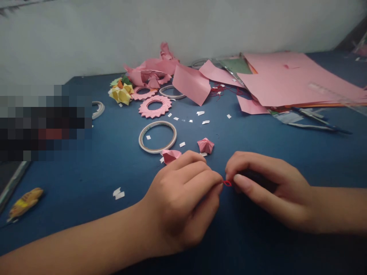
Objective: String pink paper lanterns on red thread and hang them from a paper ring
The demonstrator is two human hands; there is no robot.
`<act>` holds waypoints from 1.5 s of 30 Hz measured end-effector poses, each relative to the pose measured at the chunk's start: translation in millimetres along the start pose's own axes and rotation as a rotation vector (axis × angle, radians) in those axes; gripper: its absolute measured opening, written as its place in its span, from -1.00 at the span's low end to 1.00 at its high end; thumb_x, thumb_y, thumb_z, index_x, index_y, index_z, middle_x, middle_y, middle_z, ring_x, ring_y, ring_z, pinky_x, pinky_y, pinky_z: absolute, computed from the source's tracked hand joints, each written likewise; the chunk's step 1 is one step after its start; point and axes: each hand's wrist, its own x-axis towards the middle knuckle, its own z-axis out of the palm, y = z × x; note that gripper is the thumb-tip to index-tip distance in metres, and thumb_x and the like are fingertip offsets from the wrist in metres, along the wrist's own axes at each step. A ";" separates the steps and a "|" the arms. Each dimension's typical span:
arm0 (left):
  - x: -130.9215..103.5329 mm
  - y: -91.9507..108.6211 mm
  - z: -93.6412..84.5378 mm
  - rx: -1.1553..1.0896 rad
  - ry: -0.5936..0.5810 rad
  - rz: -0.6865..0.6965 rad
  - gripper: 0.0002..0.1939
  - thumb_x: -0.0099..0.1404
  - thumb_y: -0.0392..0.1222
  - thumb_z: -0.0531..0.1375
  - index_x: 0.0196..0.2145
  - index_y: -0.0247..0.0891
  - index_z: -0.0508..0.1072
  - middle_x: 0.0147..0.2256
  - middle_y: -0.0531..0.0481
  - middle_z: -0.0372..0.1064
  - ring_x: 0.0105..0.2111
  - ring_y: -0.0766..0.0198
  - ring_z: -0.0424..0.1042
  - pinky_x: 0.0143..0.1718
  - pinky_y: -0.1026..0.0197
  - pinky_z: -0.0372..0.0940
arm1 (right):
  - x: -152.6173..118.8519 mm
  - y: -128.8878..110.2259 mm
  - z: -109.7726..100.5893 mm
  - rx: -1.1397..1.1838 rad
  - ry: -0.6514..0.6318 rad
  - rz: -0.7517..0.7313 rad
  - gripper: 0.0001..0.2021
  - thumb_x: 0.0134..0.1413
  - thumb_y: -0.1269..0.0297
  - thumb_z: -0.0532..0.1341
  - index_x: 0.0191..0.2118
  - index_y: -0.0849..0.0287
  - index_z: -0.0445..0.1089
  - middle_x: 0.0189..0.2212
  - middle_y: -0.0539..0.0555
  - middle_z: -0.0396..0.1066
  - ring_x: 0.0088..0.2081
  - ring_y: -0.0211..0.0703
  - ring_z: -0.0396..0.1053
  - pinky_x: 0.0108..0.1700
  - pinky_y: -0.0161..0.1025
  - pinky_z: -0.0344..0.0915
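Observation:
A thin red thread [227, 183] shows as a small loop between my two hands, low in the middle of the head view. My left hand [187, 202] pinches one end of it between thumb and forefinger. The fingertips of my right hand [266, 187] close on its other side. Just beyond my left knuckles lies a folded pink paper piece [171, 156], partly hidden by the hand. A small pink paper star [205, 145] sits behind the gap between my hands. The tape roll [157, 137] lies flat to the left of it.
Pink folded rings [155, 106], yellow paper flowers [121, 94] and crumpled pink paper are piled at the back. Large pink sheets [286, 84] and pens [312, 126] lie at the right. White scraps [118, 193] dot the blue table [86, 172]; a tan figure [25, 204] lies left.

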 end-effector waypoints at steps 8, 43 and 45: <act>-0.1 1.1 -0.2 -0.026 0.020 -0.057 -0.89 0.18 -0.48 0.13 -0.44 -0.41 0.44 -0.52 -0.07 0.39 -0.41 0.27 0.34 -0.31 0.20 0.32 | -4.8 0.1 7.6 -0.080 0.126 -0.130 -0.87 0.09 0.44 0.20 -0.21 0.22 0.27 -0.43 0.04 0.34 -0.43 -0.30 0.31 -0.43 -0.34 0.31; 2.0 2.9 -3.1 -0.036 0.008 -0.095 -0.87 0.17 -0.47 0.11 -0.45 -0.35 0.42 -0.54 -0.02 0.38 -0.45 0.29 0.33 -0.31 0.21 0.34 | -1.0 -2.1 5.1 -0.141 0.136 -0.137 -0.90 0.15 0.48 0.12 -0.25 0.24 0.36 -0.47 0.03 0.43 -0.45 -0.34 0.37 -0.42 -0.41 0.32; 1.8 2.3 -3.3 -0.046 0.005 -0.096 -0.86 0.18 -0.47 0.10 -0.44 -0.33 0.41 -0.54 -0.02 0.38 -0.45 0.29 0.33 -0.32 0.19 0.34 | -0.7 -2.3 5.1 -0.135 0.134 -0.133 -0.91 0.15 0.47 0.12 -0.26 0.23 0.36 -0.47 0.02 0.43 -0.46 -0.34 0.37 -0.43 -0.41 0.31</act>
